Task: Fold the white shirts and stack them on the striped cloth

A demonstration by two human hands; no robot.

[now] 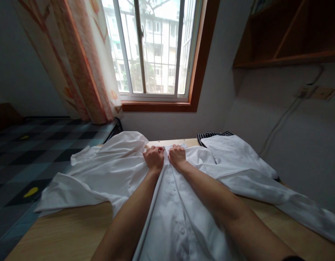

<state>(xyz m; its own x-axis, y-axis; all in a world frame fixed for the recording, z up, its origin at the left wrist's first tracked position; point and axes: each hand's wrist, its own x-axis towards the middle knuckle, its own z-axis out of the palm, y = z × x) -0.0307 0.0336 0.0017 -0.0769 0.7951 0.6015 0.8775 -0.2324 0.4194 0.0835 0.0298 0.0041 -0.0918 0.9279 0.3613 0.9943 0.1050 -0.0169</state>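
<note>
Shirt: a white shirt [170, 210] lies front-up on the table [69, 232], collar end far from the person.
Left hand [154, 156]: fingers curled tight on the placket near the collar.
Right hand [177, 156]: the same grip, just beside the left.
Done: the lower placket looks buttoned.
Left: the sleeves are spread wide and nothing is folded.
Surface: pale wood.
Room: a window [153, 47], a curtain [83, 61] and a shelf [287, 36].

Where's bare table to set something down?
Bare table near left, between the shirt sleeve and left forearm; a narrower wedge near right, below the other sleeve. Crowded: the middle, where left hand and right hand grip the shirt, and far right by the striped cloth.
</note>
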